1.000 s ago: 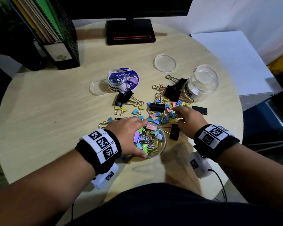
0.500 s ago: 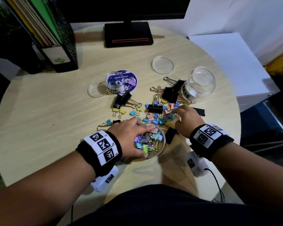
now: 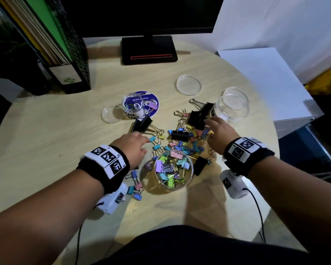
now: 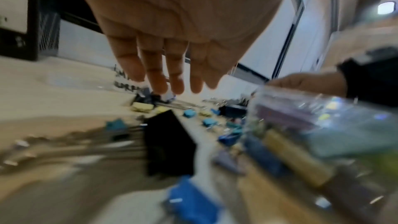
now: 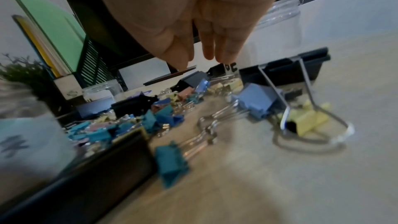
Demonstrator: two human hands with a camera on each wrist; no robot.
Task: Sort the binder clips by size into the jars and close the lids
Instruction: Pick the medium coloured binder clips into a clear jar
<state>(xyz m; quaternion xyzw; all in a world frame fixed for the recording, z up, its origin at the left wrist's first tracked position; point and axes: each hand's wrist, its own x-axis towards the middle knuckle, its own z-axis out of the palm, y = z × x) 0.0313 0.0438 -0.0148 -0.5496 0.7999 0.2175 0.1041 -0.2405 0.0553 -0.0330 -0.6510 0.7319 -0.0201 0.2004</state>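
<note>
Loose binder clips (image 3: pixel 183 140) of mixed sizes and colours lie piled mid-table. The middle jar (image 3: pixel 173 169) holds several coloured clips. A small jar (image 3: pixel 133 106) stands at the back left and a big empty jar (image 3: pixel 233 104) at the back right. My left hand (image 3: pixel 141 144) hovers left of the pile with straight, empty fingers (image 4: pixel 155 81), near a small blue clip (image 3: pixel 152 139). My right hand (image 3: pixel 208 125) reaches over the pile. Its straight fingers (image 5: pixel 226 52) are just short of a large black clip (image 3: pixel 197 117) and hold nothing.
Two clear lids (image 3: pixel 188 84) (image 3: pixel 111 114) lie flat behind the pile. The small jar stands on a purple disc (image 3: pixel 151 101). A monitor stand (image 3: pixel 149 49) and a file holder (image 3: pixel 65 54) stand at the back. A white box (image 3: pixel 266 79) is at the right.
My left hand has let go of the middle jar's rim and moved forward to the small clips. My right hand has moved forward from the pile's near side toward the large black clips.
</note>
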